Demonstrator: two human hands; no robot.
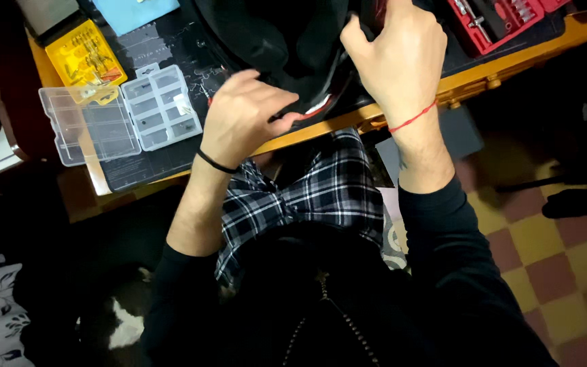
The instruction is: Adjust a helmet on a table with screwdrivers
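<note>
Gripping black bag (pixel 287 41), both hands.

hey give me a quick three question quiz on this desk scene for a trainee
1. True or false: the left hand rests on the black object.
2. Which wrist wears a red string? A left, B right, C neither.
3. What colour is the tool case beyond the right hand?

Key:
1. True; both hands grip the black object at the desk edge.
2. B; the left wrist wears a black band.
3. Red. The clear compartment box and yellow case lie to the left.
</note>
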